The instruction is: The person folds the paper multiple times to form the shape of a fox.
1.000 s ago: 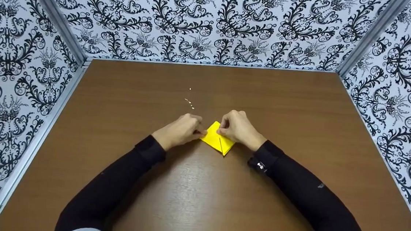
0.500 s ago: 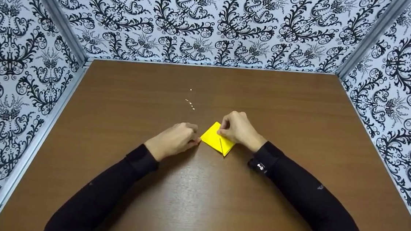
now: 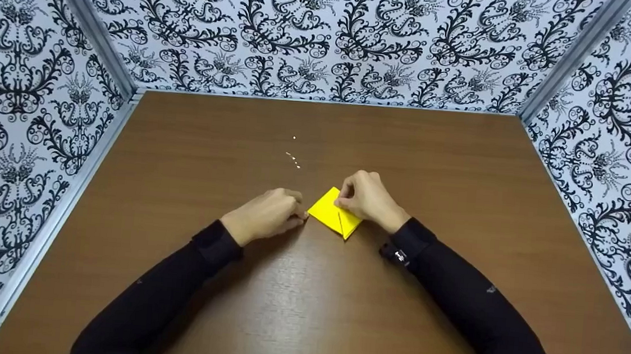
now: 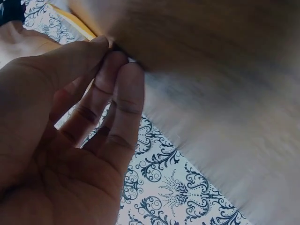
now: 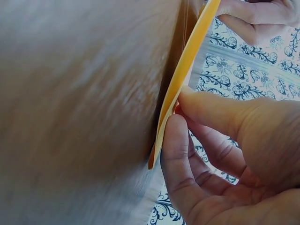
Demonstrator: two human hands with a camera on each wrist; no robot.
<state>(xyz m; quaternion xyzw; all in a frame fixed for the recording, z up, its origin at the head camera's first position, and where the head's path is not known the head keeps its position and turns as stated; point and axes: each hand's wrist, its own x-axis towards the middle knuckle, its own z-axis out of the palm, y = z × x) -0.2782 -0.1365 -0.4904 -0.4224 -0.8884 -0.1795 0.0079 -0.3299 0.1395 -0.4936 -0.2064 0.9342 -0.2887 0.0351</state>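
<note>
A folded square of yellow paper (image 3: 325,210) lies at the middle of the table, with one corner toward me and a slanting crease line across its near right part. My left hand (image 3: 267,212) is at the paper's left corner, thumb and fingertips brought together there. In the left wrist view its thumb tip (image 4: 99,43) meets the index finger beside the yellow edge. My right hand (image 3: 369,198) pinches the paper near its middle right. The right wrist view shows the folded layers edge-on, with the right thumb (image 5: 206,105) and index finger against them.
Small bright specks (image 3: 293,158) lie on the brown table (image 3: 306,289) beyond the paper. Patterned black-and-white walls (image 3: 326,37) enclose the table at the back and both sides, with grey metal strips (image 3: 88,27) at the corners.
My left hand has slid left and slightly toward me, from over the paper's left part to its left corner. The right hand and the paper stay in place.
</note>
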